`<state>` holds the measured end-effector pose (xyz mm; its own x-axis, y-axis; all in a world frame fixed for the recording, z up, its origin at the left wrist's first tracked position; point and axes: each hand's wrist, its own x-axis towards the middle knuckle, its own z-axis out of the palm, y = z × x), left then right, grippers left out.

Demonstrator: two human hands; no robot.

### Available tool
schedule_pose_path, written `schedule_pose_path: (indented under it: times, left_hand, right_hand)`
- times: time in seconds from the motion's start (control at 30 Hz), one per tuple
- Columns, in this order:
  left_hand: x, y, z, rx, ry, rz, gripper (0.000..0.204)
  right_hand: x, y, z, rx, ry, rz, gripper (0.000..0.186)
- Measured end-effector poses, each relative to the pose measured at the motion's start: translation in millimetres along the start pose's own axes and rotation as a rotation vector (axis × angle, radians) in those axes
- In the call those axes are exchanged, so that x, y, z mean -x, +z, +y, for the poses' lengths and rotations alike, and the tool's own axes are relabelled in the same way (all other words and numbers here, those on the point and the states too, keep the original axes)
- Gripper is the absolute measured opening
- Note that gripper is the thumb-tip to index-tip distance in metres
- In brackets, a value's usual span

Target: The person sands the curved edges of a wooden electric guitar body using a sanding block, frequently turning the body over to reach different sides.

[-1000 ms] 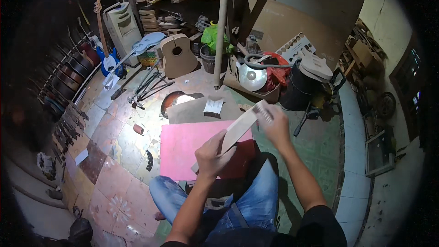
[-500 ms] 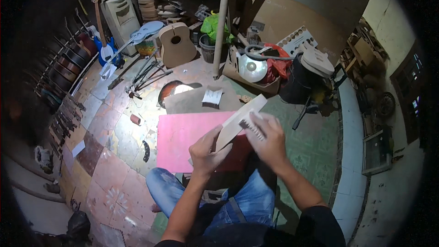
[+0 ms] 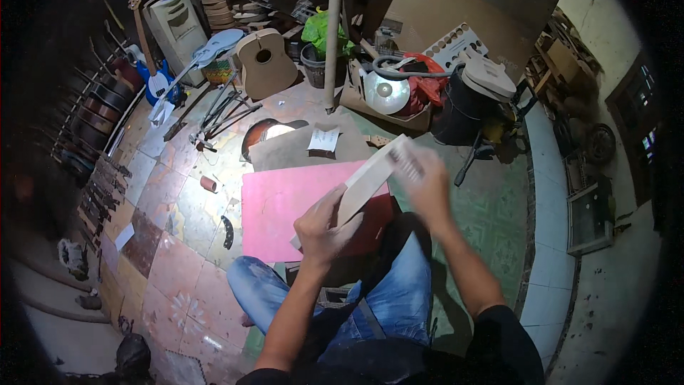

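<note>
My left hand [image 3: 322, 224] is closed round a long pale wooden piece [image 3: 367, 182] tilted up and away to the right over a pink board [image 3: 274, 199] in front of my lap. My right hand [image 3: 429, 184] is closed on a small pale object with dark ridges [image 3: 406, 164], blurred by motion, at the upper end of the wood. A grey sheet [image 3: 280, 148] with a small white paper [image 3: 323, 140] lies beyond the pink board.
Electric [image 3: 158, 82] and acoustic [image 3: 266, 64] guitars stand at the back left, near folded metal stands [image 3: 217, 117]. A pole [image 3: 332, 43] rises beside a cardboard box [image 3: 353, 89] and black bucket [image 3: 452, 117]. A red tube [image 3: 209, 184] lies on the floor.
My right hand went down along the wooden piece half a second ago and is now back up at its far end. My left hand keeps its grip. The whole view has shifted slightly.
</note>
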<state>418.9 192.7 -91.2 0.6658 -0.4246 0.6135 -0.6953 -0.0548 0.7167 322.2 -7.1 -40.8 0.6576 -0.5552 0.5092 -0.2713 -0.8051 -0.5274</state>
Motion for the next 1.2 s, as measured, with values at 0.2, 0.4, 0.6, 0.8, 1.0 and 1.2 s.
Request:
schedule_pose_path:
  times: [0.2, 0.4, 0.6, 0.8, 1.0, 1.2]
  left_hand:
    - [1.7, -0.5, 3.2, 0.062, -0.015, -0.013, 0.052]
    - [6.7, -0.7, -10.1, 0.045, -0.05, 0.042, 0.054]
    - [1.7, 5.0, 1.7, 0.036, -0.03, 0.021, 0.055]
    - [7.1, -3.6, -2.5, 0.053, -0.047, 0.036, 0.053]
    - [6.3, -2.5, -6.7, 0.047, -0.052, 0.069, 0.051]
    - [-0.9, 2.3, 11.1, 0.043, -0.04, 0.003, 0.052]
  right_hand:
    - [-8.3, -1.2, 28.8, -0.146, -0.014, 0.014, 0.042]
    - [33.6, -6.6, -50.9, -0.065, -0.3, 0.013, 0.036]
    - [0.9, 1.4, -13.7, -0.014, 0.072, -0.017, 0.042]
    - [10.4, 4.0, -21.6, -0.073, -0.243, -0.064, 0.052]
    - [25.4, 4.6, -52.3, -0.036, -0.273, -0.013, 0.044]
    - [-32.4, 2.7, 17.7, -0.183, 0.117, 0.043, 0.04]
